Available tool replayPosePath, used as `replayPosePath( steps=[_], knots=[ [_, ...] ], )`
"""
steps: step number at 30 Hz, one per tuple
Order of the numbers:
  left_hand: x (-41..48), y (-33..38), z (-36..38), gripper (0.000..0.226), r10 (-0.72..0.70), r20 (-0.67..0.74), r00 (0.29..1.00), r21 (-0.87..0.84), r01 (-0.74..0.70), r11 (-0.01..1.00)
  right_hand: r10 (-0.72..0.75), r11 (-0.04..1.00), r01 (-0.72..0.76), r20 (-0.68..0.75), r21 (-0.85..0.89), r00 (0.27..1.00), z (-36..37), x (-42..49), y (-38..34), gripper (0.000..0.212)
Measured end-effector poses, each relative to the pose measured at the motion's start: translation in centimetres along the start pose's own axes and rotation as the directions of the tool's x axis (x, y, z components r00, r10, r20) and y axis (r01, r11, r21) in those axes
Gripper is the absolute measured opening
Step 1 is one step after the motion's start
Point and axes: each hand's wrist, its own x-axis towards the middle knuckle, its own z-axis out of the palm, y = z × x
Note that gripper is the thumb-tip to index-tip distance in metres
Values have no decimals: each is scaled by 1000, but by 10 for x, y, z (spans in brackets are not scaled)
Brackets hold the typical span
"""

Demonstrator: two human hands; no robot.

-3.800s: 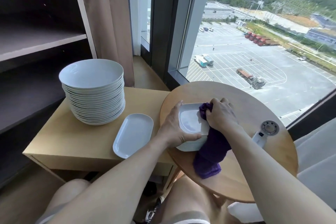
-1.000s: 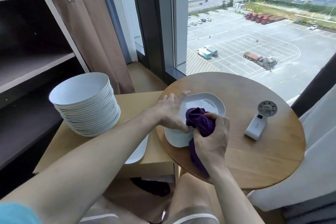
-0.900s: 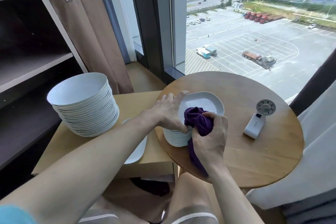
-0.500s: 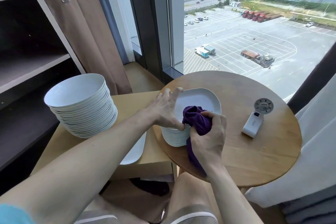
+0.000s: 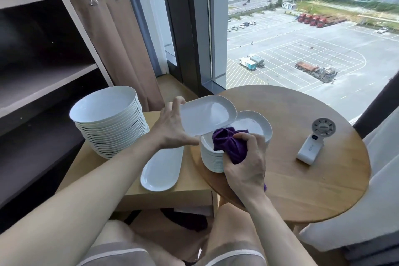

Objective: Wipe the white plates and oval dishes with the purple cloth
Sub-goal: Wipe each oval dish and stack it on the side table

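My left hand point(image 5: 172, 127) holds a white oval dish point(image 5: 208, 114) by its near end, lifted above and to the left of a stack of oval dishes point(image 5: 216, 155) on the round wooden table point(image 5: 302, 179). My right hand point(image 5: 248, 162) grips the bunched purple cloth point(image 5: 230, 142), which rests on the top dish of that stack. Another oval dish point(image 5: 162, 170) lies alone on the square side table point(image 5: 172, 196). A tall stack of round white plates point(image 5: 110, 121) stands at the left of the side table.
A small white handheld fan point(image 5: 313, 142) lies on the right of the round table. Dark open shelves point(image 5: 43, 75) stand at the left, a brown curtain behind the plates, a large window ahead. Pale fabric hangs at the right edge.
My left hand has lifted the top oval dish off the stack and swung it up and left. My right hand stays on the stack with the cloth.
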Motion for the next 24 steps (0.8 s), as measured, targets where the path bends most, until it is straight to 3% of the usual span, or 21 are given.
replayPosePath(
  steps=[5,11,15,20,24],
  knots=[
    [-36,-41,-8,97,-274,-75,959,-156,260,953,-15,1000,16,64,-8,998,8,-9,-8,50],
    [-81,-90,19,90,-535,-91,840,-355,475,806,-18,1000,17,111,19,994,13,-17,-15,43],
    [-98,-102,42,89,-599,-113,793,-281,552,785,-36,999,31,149,34,988,17,-21,-15,44],
    [-102,-97,68,104,-754,-65,654,-175,736,654,-65,998,61,208,29,976,23,-27,-14,42],
    [-101,-90,85,108,-807,-66,587,-117,798,591,-67,998,69,245,2,967,24,-30,-12,46]
  ],
)
